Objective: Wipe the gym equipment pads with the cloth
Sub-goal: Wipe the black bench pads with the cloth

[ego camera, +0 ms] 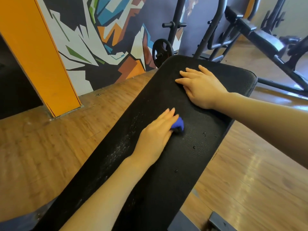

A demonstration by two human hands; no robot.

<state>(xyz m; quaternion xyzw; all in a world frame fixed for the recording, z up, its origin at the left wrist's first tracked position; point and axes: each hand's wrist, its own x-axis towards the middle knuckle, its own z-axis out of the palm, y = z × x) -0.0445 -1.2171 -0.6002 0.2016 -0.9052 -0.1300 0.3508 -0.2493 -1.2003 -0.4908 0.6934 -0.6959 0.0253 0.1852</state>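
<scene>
A long black bench pad runs from the bottom left up to the middle right. My left hand lies on its middle, pressing a small blue cloth against the pad; most of the cloth is hidden under my fingers. Water droplets sit on the pad to the right of the cloth, and a pale wet streak runs along its left side. My right hand rests flat on the far end of the pad, fingers spread, holding nothing.
Wooden floor surrounds the bench. An orange pillar and a painted wall stand at the left. A black weight plate on a rack and another bench frame stand behind the pad, at the upper right.
</scene>
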